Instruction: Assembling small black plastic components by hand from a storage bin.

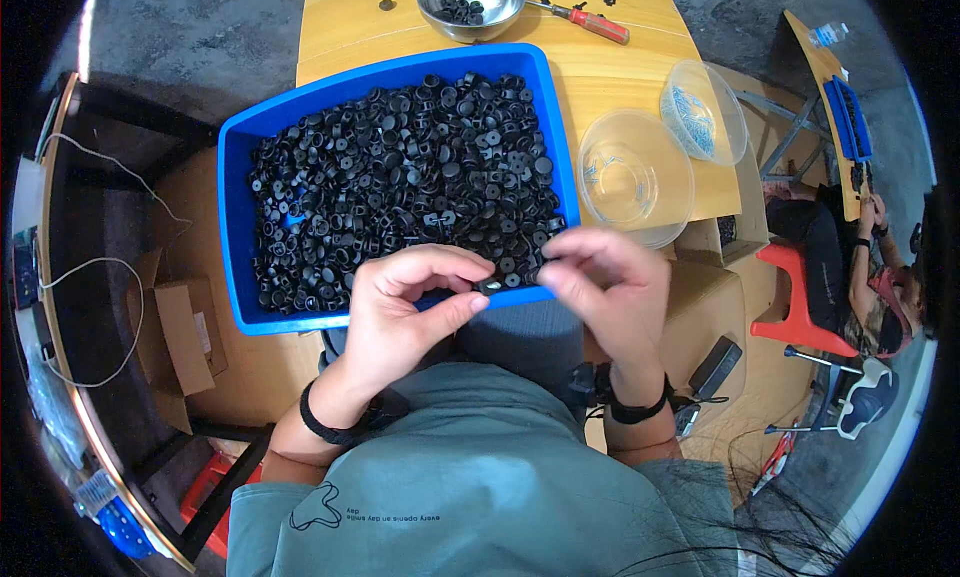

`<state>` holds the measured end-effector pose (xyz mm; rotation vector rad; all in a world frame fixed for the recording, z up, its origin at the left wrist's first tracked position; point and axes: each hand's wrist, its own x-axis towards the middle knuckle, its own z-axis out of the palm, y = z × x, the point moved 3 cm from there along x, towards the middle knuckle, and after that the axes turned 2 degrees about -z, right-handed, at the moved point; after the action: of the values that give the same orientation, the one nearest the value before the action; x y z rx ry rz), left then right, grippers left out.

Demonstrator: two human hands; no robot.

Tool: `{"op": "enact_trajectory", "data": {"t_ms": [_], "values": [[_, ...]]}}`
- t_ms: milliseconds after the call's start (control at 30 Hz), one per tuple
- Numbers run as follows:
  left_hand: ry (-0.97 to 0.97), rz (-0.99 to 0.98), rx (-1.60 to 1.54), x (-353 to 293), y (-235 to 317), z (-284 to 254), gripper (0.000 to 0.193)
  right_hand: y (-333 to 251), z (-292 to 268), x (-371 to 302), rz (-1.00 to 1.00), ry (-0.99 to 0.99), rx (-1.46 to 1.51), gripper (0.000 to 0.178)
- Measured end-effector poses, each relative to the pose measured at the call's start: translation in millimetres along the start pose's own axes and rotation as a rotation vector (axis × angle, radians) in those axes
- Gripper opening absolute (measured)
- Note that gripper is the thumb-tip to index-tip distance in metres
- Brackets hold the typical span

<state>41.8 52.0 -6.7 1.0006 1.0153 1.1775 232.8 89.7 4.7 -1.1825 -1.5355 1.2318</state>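
Note:
My left hand (pixel 405 302) pinches a small black plastic part (pixel 487 286) between thumb and forefinger, over the near rim of a blue bin (pixel 228 227); a pale spot shows on the part. Just to the right, my right hand (pixel 612 282) hovers at the bin's near right corner, thumb and forefinger curled toward the part. Motion smears its fingers, so whether anything is between them is unclear. Heaped in the bin are many small round black plastic parts (pixel 400 167), some like caps, some like rings with holes.
On the wooden table (pixel 360 17) stand a metal bowl (pixel 510 7) with black pieces, a red-handled screwdriver (pixel 600 27) and two clear plastic bowls, one (pixel 640 167) in front of the other (pixel 735 117). A cardboard box (pixel 185 327) lies left. Another person (pixel 880 287) sits far right by a red stool (pixel 790 297).

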Motion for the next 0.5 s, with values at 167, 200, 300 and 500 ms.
{"op": "enact_trajectory", "data": {"t_ms": [167, 200, 300, 500], "values": [[-0.002, -0.039, -0.080, -2.5, -2.1, -16.9, 0.024, 4.0, -5.7, 22.3, -0.312, 0.098, -0.658, 0.022], [0.003, -0.035, -0.088, -2.8, -1.6, -17.9, 0.023, 3.7, -2.2, 23.4, -0.378, 0.056, -0.796, 0.021], [0.014, -0.025, -0.105, -4.4, -0.2, -20.0, 0.023, 3.0, 0.6, 26.3, -0.339, -0.007, -0.813, 0.019], [0.005, -0.025, -0.155, -5.6, 3.9, -17.8, 0.026, -24.2, 9.8, 16.4, -0.408, -0.021, -0.437, 0.020]]}}
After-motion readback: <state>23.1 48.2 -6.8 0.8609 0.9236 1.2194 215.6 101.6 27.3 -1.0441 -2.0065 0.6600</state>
